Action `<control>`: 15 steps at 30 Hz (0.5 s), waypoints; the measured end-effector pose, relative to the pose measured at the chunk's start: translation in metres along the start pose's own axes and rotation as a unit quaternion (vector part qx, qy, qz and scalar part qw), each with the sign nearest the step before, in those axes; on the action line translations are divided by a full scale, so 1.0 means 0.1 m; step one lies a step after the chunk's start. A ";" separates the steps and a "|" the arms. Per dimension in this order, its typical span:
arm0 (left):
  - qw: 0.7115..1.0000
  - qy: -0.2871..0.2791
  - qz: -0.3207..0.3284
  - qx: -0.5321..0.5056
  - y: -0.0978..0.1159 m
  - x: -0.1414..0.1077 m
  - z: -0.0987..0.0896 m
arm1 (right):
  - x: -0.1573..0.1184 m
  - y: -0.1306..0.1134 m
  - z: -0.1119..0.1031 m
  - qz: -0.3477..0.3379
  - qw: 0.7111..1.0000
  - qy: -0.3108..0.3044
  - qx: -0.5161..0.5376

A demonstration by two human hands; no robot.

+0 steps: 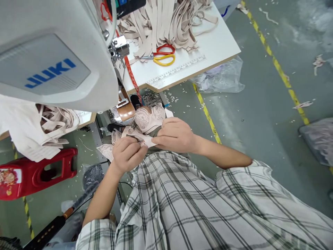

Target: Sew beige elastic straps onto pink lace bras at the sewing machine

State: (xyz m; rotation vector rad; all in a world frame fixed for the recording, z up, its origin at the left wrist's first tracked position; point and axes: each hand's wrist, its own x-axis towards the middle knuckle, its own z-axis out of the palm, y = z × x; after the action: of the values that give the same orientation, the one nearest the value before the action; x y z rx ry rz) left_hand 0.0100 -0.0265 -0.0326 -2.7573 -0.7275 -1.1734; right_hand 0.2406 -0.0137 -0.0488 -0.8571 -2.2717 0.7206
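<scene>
A beige lace bra [147, 119] lies over the person's lap, just below the metal arm of the sewing machine [124, 111]. My left hand [128, 152] is closed on the edge of the bra's band, fingers curled in a pinch. On the other side, my right hand [175, 135] pinches the same pale fabric between thumb and fingers. A short stretch of band shows between the two hands. One lace cup sits above my right hand, and more lace hangs out to the left of my left hand.
The white machine head [59, 52] looms at upper left. Beige straps [166, 24], red-and-yellow scissors [164, 55] and a printed ruler [177, 71] lie on the white table [221, 45]. A red plastic stool [39, 173] stands at lower left. Plastic bags rest on the floor.
</scene>
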 end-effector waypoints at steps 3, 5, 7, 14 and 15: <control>1.000 -0.004 -0.010 -0.006 -0.02 -0.03 0.00 | 0.00 -0.01 0.01 -0.027 0.999 0.019 -0.014; 1.000 -0.008 -0.022 -0.013 -0.04 -0.05 -0.01 | 0.00 -0.02 -0.01 -0.025 0.999 0.013 -0.021; 0.999 -0.012 -0.046 -0.019 -0.02 -0.10 0.00 | 0.02 -0.01 -0.05 -0.001 1.000 -0.002 -0.008; 0.929 -0.035 -0.367 -0.018 0.52 -0.57 0.68 | 0.06 -0.05 0.22 0.335 0.862 0.127 0.358; 0.912 -0.080 -0.401 -0.027 0.58 -0.67 0.84 | 0.05 -0.12 0.28 0.355 0.824 0.124 0.424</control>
State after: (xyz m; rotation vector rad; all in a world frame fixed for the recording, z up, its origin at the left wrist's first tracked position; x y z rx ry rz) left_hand 0.0519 -0.0852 -0.1311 -2.6554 -1.9978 -1.0380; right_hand 0.2135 -0.0260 -0.0583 -1.2085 -1.1106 1.6561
